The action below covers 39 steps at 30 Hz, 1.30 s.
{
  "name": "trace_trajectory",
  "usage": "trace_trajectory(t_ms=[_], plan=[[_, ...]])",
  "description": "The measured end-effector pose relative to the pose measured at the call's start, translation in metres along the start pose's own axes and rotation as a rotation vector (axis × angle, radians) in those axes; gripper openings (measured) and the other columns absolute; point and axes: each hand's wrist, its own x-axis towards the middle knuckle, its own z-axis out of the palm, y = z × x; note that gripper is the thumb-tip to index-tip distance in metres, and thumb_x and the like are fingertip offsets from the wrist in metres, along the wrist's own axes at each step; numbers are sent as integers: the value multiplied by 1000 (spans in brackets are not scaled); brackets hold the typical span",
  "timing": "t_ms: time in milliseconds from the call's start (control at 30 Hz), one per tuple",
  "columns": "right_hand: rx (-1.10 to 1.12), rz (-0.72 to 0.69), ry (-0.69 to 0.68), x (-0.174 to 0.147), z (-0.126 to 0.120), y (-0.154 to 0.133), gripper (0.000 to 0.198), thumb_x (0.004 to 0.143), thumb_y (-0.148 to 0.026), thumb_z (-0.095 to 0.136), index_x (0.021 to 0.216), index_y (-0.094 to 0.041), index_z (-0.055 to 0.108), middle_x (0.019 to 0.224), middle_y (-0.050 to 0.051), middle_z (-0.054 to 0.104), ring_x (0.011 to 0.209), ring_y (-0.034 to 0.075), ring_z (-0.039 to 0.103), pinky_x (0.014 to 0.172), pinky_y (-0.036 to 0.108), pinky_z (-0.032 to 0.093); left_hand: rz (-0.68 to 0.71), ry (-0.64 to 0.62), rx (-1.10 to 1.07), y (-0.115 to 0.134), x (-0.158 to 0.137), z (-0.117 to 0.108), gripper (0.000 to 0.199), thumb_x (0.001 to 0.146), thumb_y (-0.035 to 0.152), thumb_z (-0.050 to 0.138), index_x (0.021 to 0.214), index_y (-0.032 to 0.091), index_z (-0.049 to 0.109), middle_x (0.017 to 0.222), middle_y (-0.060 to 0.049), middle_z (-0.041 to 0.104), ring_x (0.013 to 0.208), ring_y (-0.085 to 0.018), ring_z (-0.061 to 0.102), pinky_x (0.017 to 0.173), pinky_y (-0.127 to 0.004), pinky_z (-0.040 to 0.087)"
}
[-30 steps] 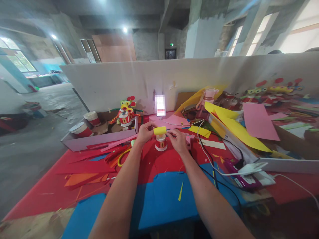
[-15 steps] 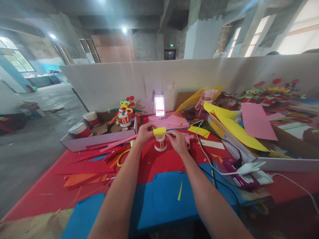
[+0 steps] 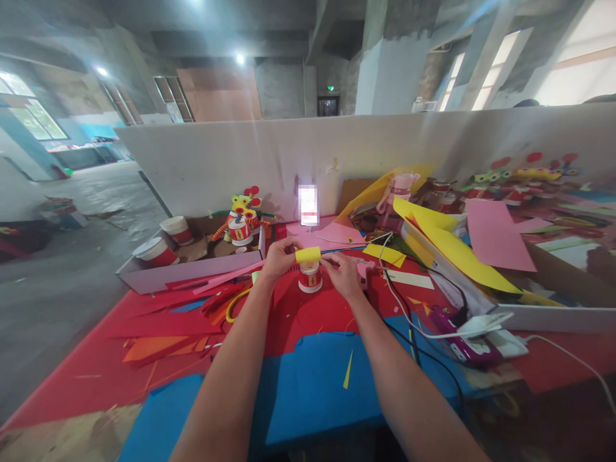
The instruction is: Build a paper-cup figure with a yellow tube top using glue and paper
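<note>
A small yellow paper roll is held level between my two hands, above a red and white paper cup that stands upside down on the table. My left hand is closed on the roll's left end. At the roll's right end, my right hand has its fingers pinched together; whether the fingertips grip the paper is hard to make out. Behind the hands lies a pink paper sheet, with a lit phone upright beyond it.
Left stands a tray with cups and a finished paper-cup figure. Red and orange paper strips lie before it. At right are a pink glue gun, cables, a purple power strip and a box of yellow paper.
Almost nothing differs. Both hands stay in place, and the yellow paper roll has shifted at most very slightly.
</note>
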Motion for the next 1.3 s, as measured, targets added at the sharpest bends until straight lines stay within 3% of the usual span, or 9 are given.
trace_trajectory(t_ms=[1300], plan=[[-25, 6, -14, -1, -2, 0, 16, 86, -27, 56, 84, -21, 71, 88, 7, 74, 84, 22, 68, 79, 34, 53, -5, -13, 14, -6, 1, 0, 6, 63, 19, 65, 69, 16, 65, 60, 3, 59, 52, -7, 44, 49, -19, 34]])
